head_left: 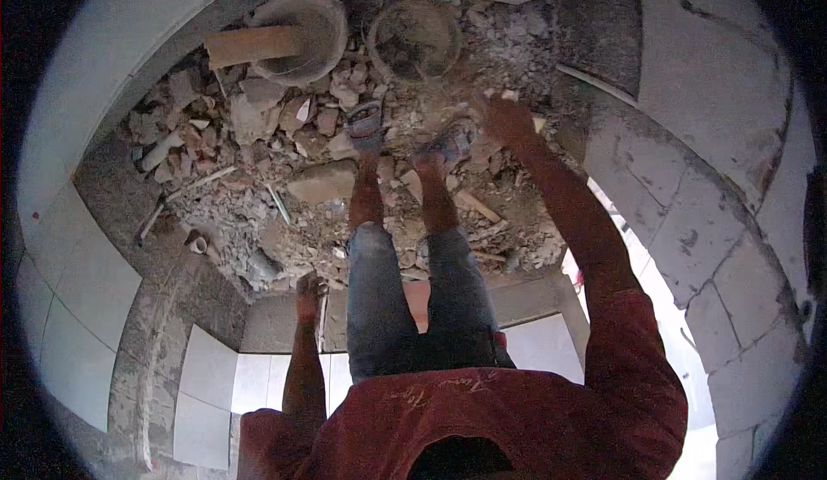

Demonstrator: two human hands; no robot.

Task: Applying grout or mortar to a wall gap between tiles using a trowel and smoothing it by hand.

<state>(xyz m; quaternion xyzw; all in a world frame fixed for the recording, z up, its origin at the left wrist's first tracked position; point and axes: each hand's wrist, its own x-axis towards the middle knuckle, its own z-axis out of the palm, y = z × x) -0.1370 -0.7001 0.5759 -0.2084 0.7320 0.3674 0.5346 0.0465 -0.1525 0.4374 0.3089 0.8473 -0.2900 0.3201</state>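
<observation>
My right hand (506,121) reaches out over the rubble, beyond and to the right of my right foot. Its fingers look curled, with small pale bits at the fingertips; what they hold is too dark and blurred to name. My left hand (307,292) hangs low at the near edge of the rubble, beside a thin pale upright strip (323,321). Its fingers are too dim to read. Broken masonry and dusty debris (323,122) cover the floor around my sandaled feet.
Beyond my feet stand two round basins, a left one (338,45) with a wooden board (250,46) across it and a right one (452,36) with dark contents. A large flat slab (323,183) lies by my left foot. Tiled walls (689,230) close in; sticks (481,206) lie in the debris.
</observation>
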